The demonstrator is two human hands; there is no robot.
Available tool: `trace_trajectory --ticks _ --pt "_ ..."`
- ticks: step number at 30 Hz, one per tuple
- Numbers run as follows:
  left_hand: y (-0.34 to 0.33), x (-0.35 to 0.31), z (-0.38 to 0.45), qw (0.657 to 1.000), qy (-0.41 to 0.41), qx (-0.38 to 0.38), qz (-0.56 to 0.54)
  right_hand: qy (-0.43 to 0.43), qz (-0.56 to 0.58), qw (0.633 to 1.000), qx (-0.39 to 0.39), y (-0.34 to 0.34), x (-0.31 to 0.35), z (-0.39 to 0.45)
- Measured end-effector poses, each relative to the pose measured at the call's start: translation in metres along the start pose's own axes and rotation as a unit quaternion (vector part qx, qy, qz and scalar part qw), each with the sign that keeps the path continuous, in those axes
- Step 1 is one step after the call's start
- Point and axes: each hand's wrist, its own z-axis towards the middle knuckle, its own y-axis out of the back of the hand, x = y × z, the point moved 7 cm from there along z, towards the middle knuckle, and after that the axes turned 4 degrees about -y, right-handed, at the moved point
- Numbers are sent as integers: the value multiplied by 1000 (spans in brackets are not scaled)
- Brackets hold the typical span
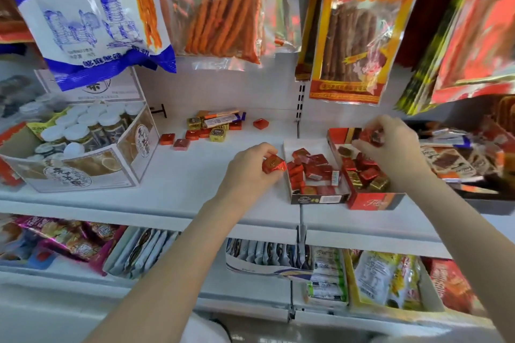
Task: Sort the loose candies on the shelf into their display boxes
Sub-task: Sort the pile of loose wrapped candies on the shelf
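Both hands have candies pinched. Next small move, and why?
Probably drop the red candy from the left hand into the white-lined box just beside it: that box already holds similar red pieces. The right hand holds its candies over the red box.

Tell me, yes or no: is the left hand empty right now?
No. The left hand grips a red foil-wrapped candy just left of the white-lined display box.

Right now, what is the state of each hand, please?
Left hand: holding a red foil-wrapped candy.
Right hand: holding red wrapped candies above the red display box.
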Motion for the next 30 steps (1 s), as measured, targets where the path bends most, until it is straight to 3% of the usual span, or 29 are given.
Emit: trace_trajectory --ticks 2,6,12,15,18,23,27,30 --pt "-9 -18 4 1000 -19 3 -7 -34 5 999 24 -4 -19 0" --pt "-32 -50 11 998 -47 12 -43 1 13 996 87 -16 -27 -2" --pt "-77 -88 21 989 -121 65 -50 19 30 998 50 17 -39 -5" --pt "-99 -95 26 986 -138 97 -10 45 16 992 120 10 -40 -19" --pt "-104 -93 32 990 -124 72 -13 77 -19 983 168 -1 -40 -27" --pt "-94 -86 36 993 -113 30 0 87 -34 987 134 2 -35 -20" --pt "-69 -62 37 997 -73 -6 25 95 59 987 116 2 -1 -19" --pt "-42 -29 39 997 -34 -31 56 97 118 977 148 -15 32 -18"
